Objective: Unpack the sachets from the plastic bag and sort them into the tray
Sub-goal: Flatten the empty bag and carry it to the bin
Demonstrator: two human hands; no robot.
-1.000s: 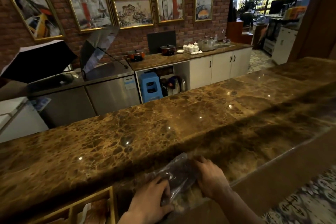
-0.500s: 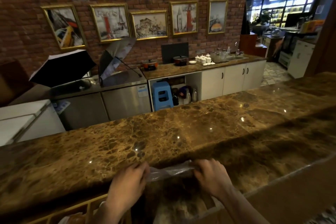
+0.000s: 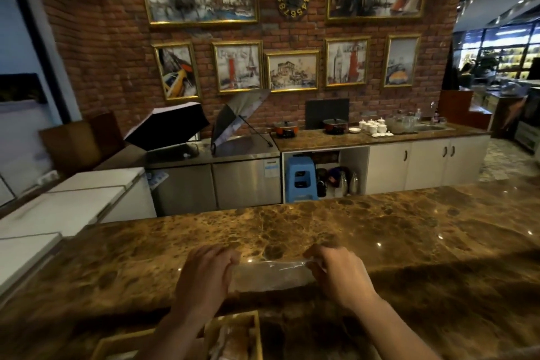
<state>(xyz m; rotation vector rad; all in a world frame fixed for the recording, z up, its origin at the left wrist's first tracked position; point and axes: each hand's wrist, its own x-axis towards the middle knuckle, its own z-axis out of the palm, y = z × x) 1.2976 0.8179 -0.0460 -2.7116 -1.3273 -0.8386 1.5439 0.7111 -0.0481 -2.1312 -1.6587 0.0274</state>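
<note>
A clear plastic bag is stretched flat between my two hands, a little above the brown marble counter. My left hand pinches its left end and my right hand pinches its right end. Whether the bag holds sachets I cannot tell. A wooden tray with dividers sits at the near edge under my left forearm. Pale sachets lie in its right compartment; the rest of the tray is hidden by my arm or cut off by the frame.
The long marble counter runs left to right in front of me. Behind it stand steel fridge units, a blue stool and white cabinets. White chest lids lie at the far left.
The view has tilted upward. Both hands have lifted the bag off the counter and pulled it taut between them, moving apart. The tray now shows lower centre.
</note>
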